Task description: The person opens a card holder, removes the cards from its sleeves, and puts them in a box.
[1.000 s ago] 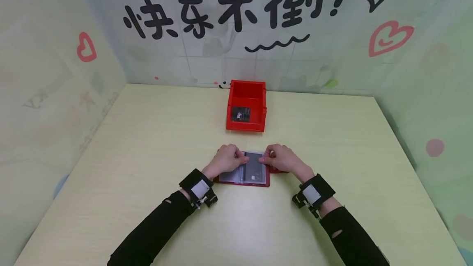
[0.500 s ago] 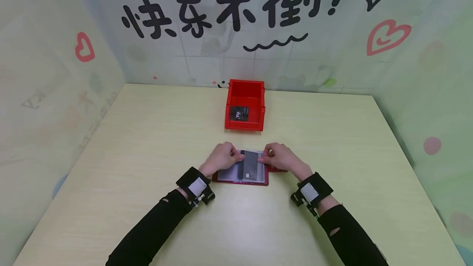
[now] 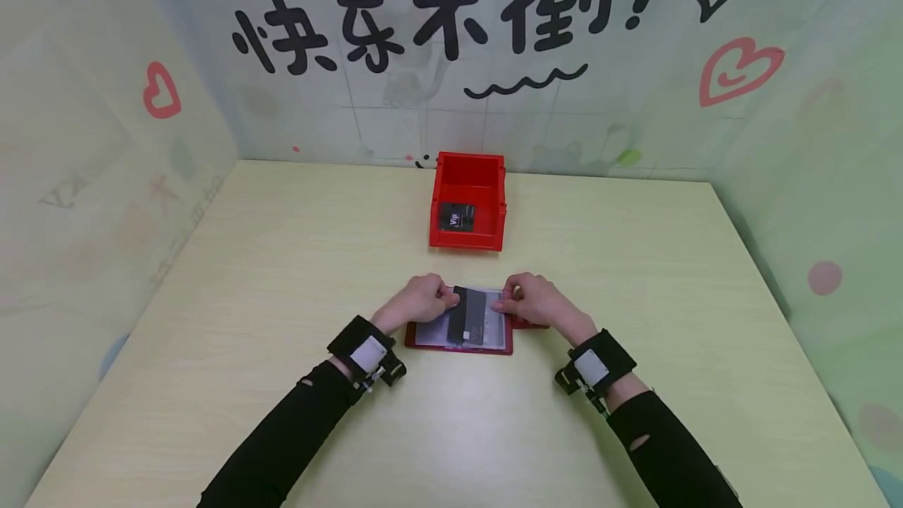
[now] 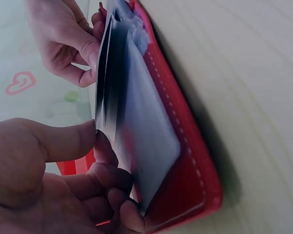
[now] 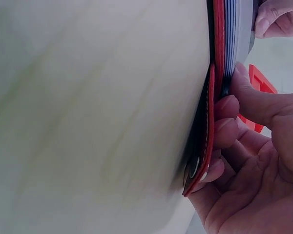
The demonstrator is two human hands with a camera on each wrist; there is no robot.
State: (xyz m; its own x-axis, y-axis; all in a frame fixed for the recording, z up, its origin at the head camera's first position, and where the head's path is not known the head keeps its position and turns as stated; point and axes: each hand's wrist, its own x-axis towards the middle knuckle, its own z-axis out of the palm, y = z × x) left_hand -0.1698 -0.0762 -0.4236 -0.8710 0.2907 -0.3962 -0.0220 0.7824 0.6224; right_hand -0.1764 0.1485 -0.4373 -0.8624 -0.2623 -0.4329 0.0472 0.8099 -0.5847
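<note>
We have the red card holder (image 3: 460,335) lying open on the pale wooden table (image 3: 282,273), just in front of us and well short of the red bin (image 3: 469,202), where another dark card (image 3: 457,218) rests. Our left hand (image 3: 418,300) pinches the dark card (image 3: 469,315) by its left edge, thumb on top, the card tilted and partly out of a clear sleeve (image 3: 436,332). Our right hand (image 3: 532,300) curls its fingers round the holder's right edge and pins the pages down. To do this well, we judge, we should draw the card flat along the sleeve's opening while the right hand holds the cover firm, so the thin plastic does not buckle or lift. The cover looks like stitched, smooth imitation leather with a metal snap (image 5: 193,167); the sleeves are soft, cloudy film, and the card is stiff and glossy.
</note>
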